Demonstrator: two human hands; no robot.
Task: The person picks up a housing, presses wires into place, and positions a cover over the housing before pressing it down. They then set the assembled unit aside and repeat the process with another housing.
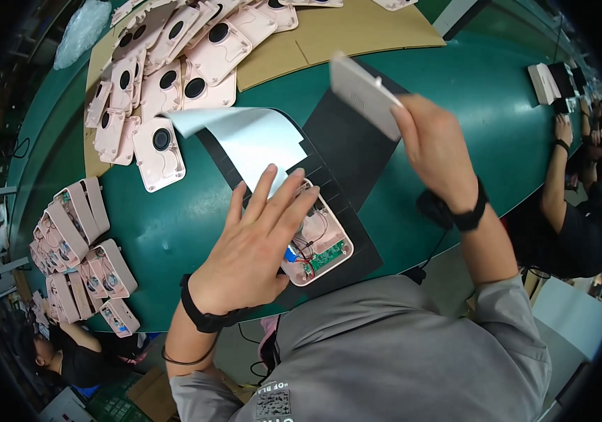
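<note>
In front of me a pink plastic housing (336, 235) lies on black sheets, its inside facing up. A green circuit board (328, 259), thin wires and a blue part show in it. My left hand (255, 235) rests palm down over its left side with the fingers spread, and hides that part. The fingertips reach the lower end of a curling white backing sheet (255, 133). Raised to the right, my right hand (438, 144) grips a pale pink cover (364, 95) by its near end. The cover is tilted and has small grille holes.
Several pink covers with black round speakers (216, 53) are heaped on cardboard (315, 42) at the far left. Open pink housings (69, 235) stand stacked at the left edge. A black sheet (354, 141) lies on the green table (484, 91). Other people work at both sides.
</note>
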